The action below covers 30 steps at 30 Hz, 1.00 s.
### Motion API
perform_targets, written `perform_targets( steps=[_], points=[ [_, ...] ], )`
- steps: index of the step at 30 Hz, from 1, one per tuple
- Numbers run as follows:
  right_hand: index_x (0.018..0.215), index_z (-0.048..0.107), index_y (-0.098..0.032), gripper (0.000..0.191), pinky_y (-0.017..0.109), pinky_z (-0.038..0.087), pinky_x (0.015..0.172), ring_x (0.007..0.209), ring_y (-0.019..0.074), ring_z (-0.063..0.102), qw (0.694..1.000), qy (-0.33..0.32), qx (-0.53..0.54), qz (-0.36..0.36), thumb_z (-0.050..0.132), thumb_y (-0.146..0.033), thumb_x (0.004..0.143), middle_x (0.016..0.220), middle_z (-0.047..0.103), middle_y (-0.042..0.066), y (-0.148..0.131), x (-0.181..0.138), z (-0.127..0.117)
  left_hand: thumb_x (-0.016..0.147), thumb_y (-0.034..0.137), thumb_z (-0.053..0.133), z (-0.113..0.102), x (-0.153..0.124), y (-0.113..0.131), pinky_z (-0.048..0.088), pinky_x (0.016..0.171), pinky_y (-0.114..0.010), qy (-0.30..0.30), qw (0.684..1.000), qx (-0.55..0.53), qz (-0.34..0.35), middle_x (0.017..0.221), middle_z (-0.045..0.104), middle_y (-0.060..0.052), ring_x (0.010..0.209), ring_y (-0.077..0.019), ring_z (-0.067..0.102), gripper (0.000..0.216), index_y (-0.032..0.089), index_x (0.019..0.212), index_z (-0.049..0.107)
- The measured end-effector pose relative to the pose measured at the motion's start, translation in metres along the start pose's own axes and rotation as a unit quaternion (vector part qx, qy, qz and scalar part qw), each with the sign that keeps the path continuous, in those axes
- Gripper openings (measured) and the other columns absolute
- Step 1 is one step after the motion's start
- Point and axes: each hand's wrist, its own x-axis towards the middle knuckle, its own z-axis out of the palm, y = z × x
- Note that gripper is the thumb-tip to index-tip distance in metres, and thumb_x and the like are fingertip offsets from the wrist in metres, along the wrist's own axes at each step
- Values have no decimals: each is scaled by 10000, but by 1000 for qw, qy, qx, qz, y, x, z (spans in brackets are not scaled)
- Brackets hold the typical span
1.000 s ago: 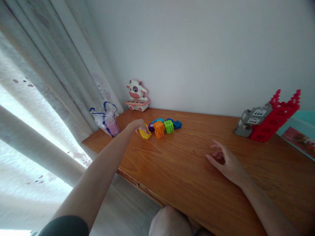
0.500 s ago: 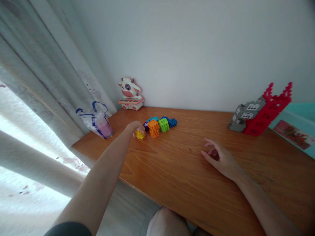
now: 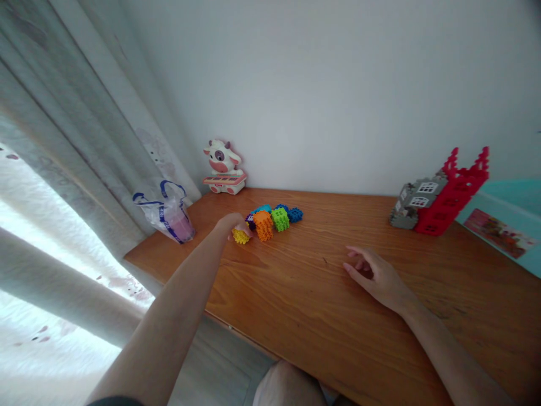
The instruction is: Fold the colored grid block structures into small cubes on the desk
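Observation:
My left hand (image 3: 231, 223) reaches far out over the wooden desk (image 3: 304, 299) and its fingers are closed on a yellow spiky block (image 3: 241, 235) that rests on the wood. Right beside it lies a cluster of similar blocks: orange (image 3: 264, 224), green (image 3: 279, 219), blue (image 3: 295, 214), with a purple one partly hidden behind my fingers. My right hand (image 3: 376, 274) lies on the desk to the right, fingers loosely spread, holding nothing.
A cow-shaped toy keyboard (image 3: 224, 168) stands at the back by the wall. A plastic bag with a pink cup (image 3: 169, 216) sits at the desk's left corner near the curtain (image 3: 63, 169). A red and grey block building (image 3: 439, 197) and a teal box (image 3: 502, 228) are at the right.
My left hand has closed over the yellow block and drawn it slightly away from the cluster. My right hand stays in place. The view shifted a little.

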Motion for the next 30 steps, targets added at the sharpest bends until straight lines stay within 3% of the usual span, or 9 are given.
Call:
perform_targets(
  steps=[6, 10, 12, 16, 19, 21, 23, 26, 30],
  points=[
    [1243, 551, -272, 390, 374, 560, 732, 771, 193, 638, 1000, 6, 12, -2, 571, -456, 900, 1064, 672, 72, 0, -1, 0, 569, 375, 871, -29, -40, 6, 603, 627, -380, 68, 994, 80, -1, 1044, 730, -207, 808, -344, 725, 620, 123, 1108, 696],
    [1214, 566, -271, 336, 364, 544, 730, 771, 186, 630, 1000, 7, 19, 0, 563, -410, 908, 1055, 669, 68, -2, -1, 2, 477, 265, 877, -32, -89, 10, 579, 711, -384, 129, 967, 217, 15, 896, 747, -158, 890, -369, 707, 456, 158, 899, 744],
    [1185, 581, -259, 305, 352, 536, 721, 763, 181, 625, 1000, 4, 27, 1, 558, -393, 912, 1022, 668, 67, -4, -1, 1, 606, 373, 793, -16, -114, 17, 565, 667, -368, 98, 957, 262, 73, 818, 742, -131, 752, -314, 716, 316, 161, 834, 740],
    [1100, 622, -234, 250, 331, 521, 685, 726, 175, 615, 998, 19, 46, 24, 542, -387, 920, 905, 666, 59, -8, 1, -3, 780, 508, 621, 48, -139, 56, 544, 721, -348, 55, 902, 251, 347, 797, 734, -85, 783, -268, 705, 324, 204, 759, 728],
    [1050, 645, -224, 252, 332, 522, 675, 711, 182, 622, 993, 57, 69, 76, 548, -411, 912, 853, 685, 55, -10, 0, -9, 872, 423, 549, 107, -126, 102, 517, 895, -329, 144, 868, 122, 458, 1044, 729, -89, 1000, -243, 677, 294, 209, 997, 708],
    [1025, 648, -222, 261, 340, 534, 706, 752, 194, 646, 986, 94, 80, 112, 532, -428, 915, 869, 704, 59, -9, -1, -11, 905, 422, 521, 142, -109, 129, 425, 1066, -338, 227, 853, 29, 469, 1292, 635, -123, 1236, -244, 563, 403, 180, 1207, 632],
    [1015, 637, -216, 282, 347, 549, 722, 790, 202, 668, 980, 124, 78, 135, 476, -435, 937, 897, 716, 71, -6, -2, -12, 952, 367, 437, 167, -94, 147, 325, 1156, -369, 302, 856, -27, 419, 1423, 539, -137, 1349, -241, 463, 426, 153, 1292, 580],
    [1001, 614, -211, 293, 343, 561, 692, 767, 203, 684, 978, 140, 50, 146, 399, -407, 964, 870, 722, 76, -2, -4, -11, 950, 347, 430, 186, -83, 156, 265, 1191, -404, 321, 866, -38, 381, 1465, 503, -130, 1376, -254, 431, 422, 161, 1295, 586],
    [963, 609, -227, 174, 320, 554, 698, 752, 190, 684, 983, 126, -18, 129, 474, -333, 929, 858, 726, 55, -3, -1, -21, 931, 332, 450, 188, -81, 154, 270, 1190, -359, 318, 863, -54, 388, 1446, 528, -107, 1365, -233, 446, 407, 178, 1275, 603]
  ],
)
